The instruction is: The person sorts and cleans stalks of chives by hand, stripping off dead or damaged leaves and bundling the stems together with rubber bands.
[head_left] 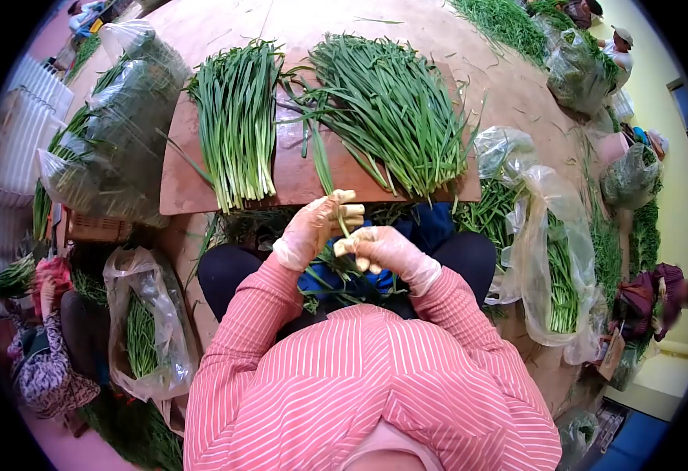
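i see left hand (pixel 312 229) and right hand (pixel 383 251) seemingly pinching one stalk (pixel 323 169); tugging hard could snap it between their fingers (pixel 352 209).

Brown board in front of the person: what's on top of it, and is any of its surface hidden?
A narrower bundle of green stalks lies left, a wider pile right. Bare board shows between them; the surface beneath both is covered.

no readable text, no legible labels, brands, numbers or signs
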A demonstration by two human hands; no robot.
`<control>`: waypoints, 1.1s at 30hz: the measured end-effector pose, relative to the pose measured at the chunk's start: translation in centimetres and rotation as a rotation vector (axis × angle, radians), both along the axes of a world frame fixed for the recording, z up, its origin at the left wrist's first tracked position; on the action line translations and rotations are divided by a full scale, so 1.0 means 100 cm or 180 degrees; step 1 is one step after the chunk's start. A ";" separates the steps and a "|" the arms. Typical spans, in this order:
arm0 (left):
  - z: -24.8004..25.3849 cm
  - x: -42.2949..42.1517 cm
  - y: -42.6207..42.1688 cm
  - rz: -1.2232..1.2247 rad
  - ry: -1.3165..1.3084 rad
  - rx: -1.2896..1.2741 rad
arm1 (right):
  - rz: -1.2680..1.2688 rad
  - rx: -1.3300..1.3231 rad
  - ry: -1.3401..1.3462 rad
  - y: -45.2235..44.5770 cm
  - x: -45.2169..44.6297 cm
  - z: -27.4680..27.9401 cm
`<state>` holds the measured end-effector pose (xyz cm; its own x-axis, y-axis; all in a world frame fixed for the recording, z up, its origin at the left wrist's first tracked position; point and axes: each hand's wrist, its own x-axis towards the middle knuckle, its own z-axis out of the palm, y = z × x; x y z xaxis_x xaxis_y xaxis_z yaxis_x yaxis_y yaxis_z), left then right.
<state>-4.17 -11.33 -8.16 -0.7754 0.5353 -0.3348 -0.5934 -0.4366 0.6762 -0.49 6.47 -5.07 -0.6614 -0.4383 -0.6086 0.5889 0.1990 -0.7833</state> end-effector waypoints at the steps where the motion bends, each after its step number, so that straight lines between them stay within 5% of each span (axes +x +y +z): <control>1: -0.005 0.001 -0.001 -0.0135 0.0041 -0.0023 | 0.0167 0.0054 -0.0061 -0.004 0.004 0.000; 7: -0.014 0.007 0.007 -0.0269 0.0262 -0.0118 | -0.0909 0.0002 0.0223 -0.012 0.007 -0.026; 10: -0.010 0.010 0.012 0.0172 0.0075 -0.0910 | -0.1420 -0.0290 0.0082 -0.011 0.010 -0.029; 24: -0.010 0.011 0.016 0.0477 0.0615 -0.1066 | -0.1825 -0.0646 -0.0270 0.003 0.010 -0.051; 25: -0.014 0.004 0.010 0.0497 0.0710 -0.1049 | -0.1821 -0.0354 -0.0276 0.007 0.011 -0.052; 29: -0.003 -0.005 -0.004 0.0580 0.0660 -0.0847 | 0.1353 0.2677 0.0313 0.020 0.024 -0.051; 31: -0.008 -0.006 -0.005 0.0436 0.0514 -0.0746 | 0.0713 0.3153 0.1517 0.024 0.033 -0.058; 33: -0.009 0.001 -0.001 0.0321 0.0406 -0.0729 | -0.0563 0.0416 0.0301 0.021 0.019 -0.041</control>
<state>-4.02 -11.46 -9.07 -0.8646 0.3749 -0.3345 -0.4585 -0.3164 0.8305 1.45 8.57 -9.17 -0.7777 -0.2320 -0.5842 0.5488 0.2025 -0.8110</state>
